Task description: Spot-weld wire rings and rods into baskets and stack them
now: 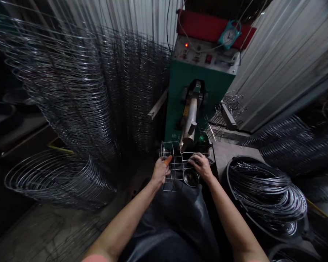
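A small wire rack (177,167) of crossed metal rods is between my hands, over my dark apron. My left hand (160,171) is closed around its left side, with an orange cover on the thumb or a finger. My right hand (200,164) has its fingers bent at the rack's right side, by a rod; whether it grips the rack or only a single rod is hard to see. Right above the rack is the tip of the spot welder's electrode arm (188,134). A small round metal bowl (191,177) with bits inside shows below the rods.
The green welding machine (177,91) stands ahead, with a red light and a teal clock (229,35) on top. Tall stacks of wire rings (79,83) rise on the left. At right is a black tub (242,203) of bent wires, beside a flat board (236,153).
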Motion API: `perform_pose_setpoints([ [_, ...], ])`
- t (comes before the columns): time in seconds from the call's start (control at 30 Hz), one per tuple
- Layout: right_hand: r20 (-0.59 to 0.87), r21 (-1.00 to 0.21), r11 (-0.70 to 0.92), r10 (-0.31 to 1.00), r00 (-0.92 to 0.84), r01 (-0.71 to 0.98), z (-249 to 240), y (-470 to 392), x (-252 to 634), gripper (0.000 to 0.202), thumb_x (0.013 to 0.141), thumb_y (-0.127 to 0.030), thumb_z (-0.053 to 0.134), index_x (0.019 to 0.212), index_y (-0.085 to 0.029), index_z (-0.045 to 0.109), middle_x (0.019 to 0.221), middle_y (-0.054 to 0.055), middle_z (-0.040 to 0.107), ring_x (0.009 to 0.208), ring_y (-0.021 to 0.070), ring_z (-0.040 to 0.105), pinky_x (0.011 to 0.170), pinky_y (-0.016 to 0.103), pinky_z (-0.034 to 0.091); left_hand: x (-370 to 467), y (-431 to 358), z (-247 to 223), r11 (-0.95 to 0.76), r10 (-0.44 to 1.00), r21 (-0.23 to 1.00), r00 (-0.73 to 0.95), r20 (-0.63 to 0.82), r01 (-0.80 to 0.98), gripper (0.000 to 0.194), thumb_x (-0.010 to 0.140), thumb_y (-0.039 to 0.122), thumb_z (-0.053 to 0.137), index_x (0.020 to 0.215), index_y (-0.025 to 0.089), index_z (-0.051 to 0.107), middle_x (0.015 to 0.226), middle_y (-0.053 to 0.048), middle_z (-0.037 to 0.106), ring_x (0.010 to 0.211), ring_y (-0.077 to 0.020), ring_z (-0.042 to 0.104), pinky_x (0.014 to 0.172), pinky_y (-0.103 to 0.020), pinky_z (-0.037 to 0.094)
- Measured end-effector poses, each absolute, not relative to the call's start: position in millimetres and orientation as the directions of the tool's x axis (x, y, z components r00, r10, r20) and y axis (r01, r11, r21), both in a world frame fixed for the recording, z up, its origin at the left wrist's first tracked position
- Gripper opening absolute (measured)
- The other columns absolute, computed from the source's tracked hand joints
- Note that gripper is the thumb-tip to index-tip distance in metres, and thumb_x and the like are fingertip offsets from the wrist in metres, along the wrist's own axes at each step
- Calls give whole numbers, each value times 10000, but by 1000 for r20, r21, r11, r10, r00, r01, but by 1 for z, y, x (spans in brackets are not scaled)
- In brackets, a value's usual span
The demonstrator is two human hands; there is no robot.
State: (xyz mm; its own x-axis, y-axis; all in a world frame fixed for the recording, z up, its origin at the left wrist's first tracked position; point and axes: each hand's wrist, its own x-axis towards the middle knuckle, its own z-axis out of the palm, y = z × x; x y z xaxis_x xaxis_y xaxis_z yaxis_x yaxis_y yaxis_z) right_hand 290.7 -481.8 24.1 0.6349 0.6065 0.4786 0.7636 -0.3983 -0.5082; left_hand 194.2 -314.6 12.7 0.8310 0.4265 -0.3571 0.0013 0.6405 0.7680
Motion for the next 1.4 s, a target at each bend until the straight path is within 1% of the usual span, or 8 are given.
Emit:
perform_pose_setpoints([
  [0.17,479,-468,-411,627,615,783,23,-479,296,230,864,-382,537,774,-198,644,853,55,614,836,193,574,751,325,399,202,-305,9,652,415,758,825,-385,25,466,551,422,765,753,194,413,473,136,290,322,-5,200,322,-149,131],
  [0.3,515,-511,-420,549,658,750,25,-477,296,251,864,-405,529,771,-197,636,849,53,611,826,189,572,751,320,403,202,-304,8,620,424,785,836,-349,13,465,556,418,766,754,200,407,476,132,307,323,-8,216,318,-150,140],
  [0.37,527,-516,-413,538,658,751,26,-476,296,260,862,-414,529,768,-197,636,846,53,609,832,191,569,755,320,401,202,-306,8,618,425,786,835,-350,14,457,564,416,762,753,199,407,486,128,317,326,-8,222,318,-150,143],
  [0.5,524,-498,-412,558,644,763,26,-473,295,261,865,-415,527,776,-196,638,840,52,607,821,190,564,750,321,392,204,-308,9,632,444,775,817,-369,6,454,567,408,758,745,198,397,499,125,321,327,-4,217,314,-150,144],
  [0.9,511,-521,-401,562,651,754,25,-468,305,251,859,-420,533,764,-210,633,854,49,603,835,201,556,754,334,384,212,-306,9,657,441,754,819,-367,-17,455,541,401,769,724,193,409,487,125,314,331,-8,212,313,-153,134],
  [1.1,517,-506,-397,571,637,766,26,-466,313,243,853,-405,547,754,-202,637,836,49,602,822,199,558,746,330,384,221,-303,7,686,422,727,826,-374,-22,449,539,388,776,738,189,426,472,134,268,329,-8,193,322,-156,122],
  [1.4,509,-494,-420,570,645,761,25,-465,318,223,845,-395,561,767,-203,644,833,45,604,808,198,560,742,330,384,225,-301,11,677,431,736,818,-382,-14,407,564,352,759,730,187,425,459,134,268,329,-11,183,319,-156,129],
])
